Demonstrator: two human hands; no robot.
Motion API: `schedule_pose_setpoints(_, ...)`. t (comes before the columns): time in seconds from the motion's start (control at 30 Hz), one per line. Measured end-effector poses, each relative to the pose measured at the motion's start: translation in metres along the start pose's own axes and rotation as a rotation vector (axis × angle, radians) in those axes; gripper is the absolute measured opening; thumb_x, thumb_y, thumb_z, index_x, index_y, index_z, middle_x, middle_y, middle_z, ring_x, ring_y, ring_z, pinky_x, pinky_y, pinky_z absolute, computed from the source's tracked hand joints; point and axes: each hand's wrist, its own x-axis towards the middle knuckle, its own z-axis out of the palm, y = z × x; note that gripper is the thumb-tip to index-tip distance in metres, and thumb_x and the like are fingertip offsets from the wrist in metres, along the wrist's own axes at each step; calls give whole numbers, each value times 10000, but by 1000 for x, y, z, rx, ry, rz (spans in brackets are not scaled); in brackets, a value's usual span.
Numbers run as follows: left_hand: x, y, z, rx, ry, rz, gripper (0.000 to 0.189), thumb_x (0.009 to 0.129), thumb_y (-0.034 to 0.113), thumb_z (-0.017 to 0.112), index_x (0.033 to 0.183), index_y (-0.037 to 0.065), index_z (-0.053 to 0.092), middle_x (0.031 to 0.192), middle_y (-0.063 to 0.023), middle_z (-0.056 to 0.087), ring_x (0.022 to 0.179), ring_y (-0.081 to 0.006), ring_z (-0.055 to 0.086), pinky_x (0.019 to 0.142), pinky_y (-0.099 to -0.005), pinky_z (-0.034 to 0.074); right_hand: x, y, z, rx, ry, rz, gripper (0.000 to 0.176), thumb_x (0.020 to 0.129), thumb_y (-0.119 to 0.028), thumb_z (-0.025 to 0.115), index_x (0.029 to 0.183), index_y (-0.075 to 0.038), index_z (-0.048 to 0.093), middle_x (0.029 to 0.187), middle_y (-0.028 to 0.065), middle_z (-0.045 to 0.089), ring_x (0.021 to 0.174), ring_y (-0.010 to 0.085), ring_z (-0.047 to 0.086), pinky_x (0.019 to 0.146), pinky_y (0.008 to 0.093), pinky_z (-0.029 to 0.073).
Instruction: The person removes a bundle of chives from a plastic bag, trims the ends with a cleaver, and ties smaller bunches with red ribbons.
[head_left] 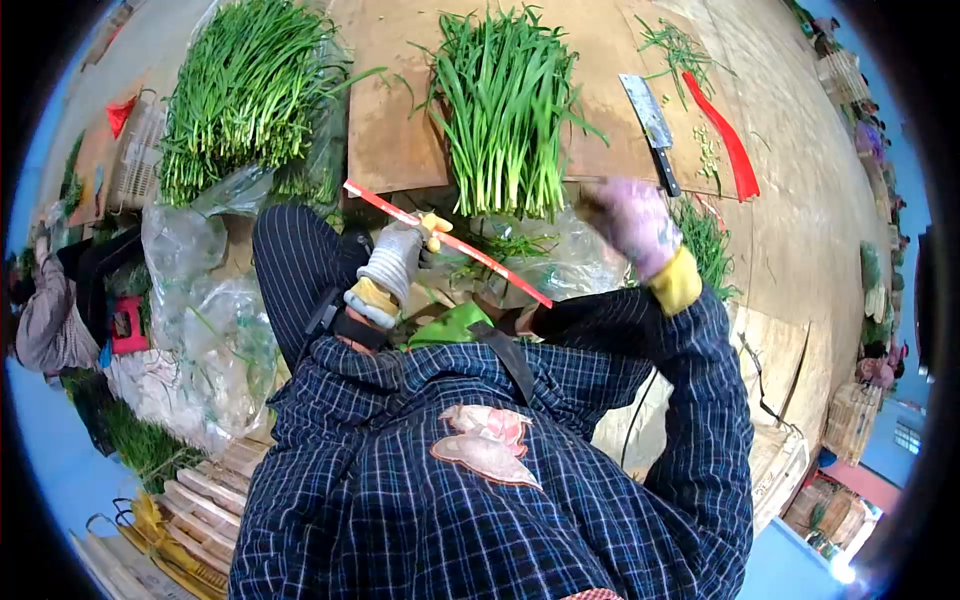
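My left hand [405, 250], in a grey glove with yellow at the fingertips, is closed on a red-and-white strip [490, 262] that slants across in front of me. Smeared by motion, my right hand [632, 225] wears a pinkish glove and is raised right of the green bundle; its fingers cannot be made out. The bundle of long green leafy stalks [505, 120] lies on the brown board, its pale cut ends toward me. A cleaver [648, 115] with a black handle rests to its right.
A larger green pile [245, 100] lies at the upper left, beside clear plastic sheeting [215, 310]. Red strips [725, 140] lie right of the cleaver. Loose greens [703, 245] are beyond my right hand. Another person [55, 320] sits at the far left. Wooden crates [205, 505] stand at lower left.
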Motion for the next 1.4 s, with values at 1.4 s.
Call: schedule_pose_setpoints(1.4,10,111,81,495,-58,327,362,761,420,608,777,65,673,719,-176,632,681,-323,602,651,-378,467,-44,-48,85,1534,-68,261,355,861,-179,614,1150,15,547,979,86,633,898,182,586,819,305,467)
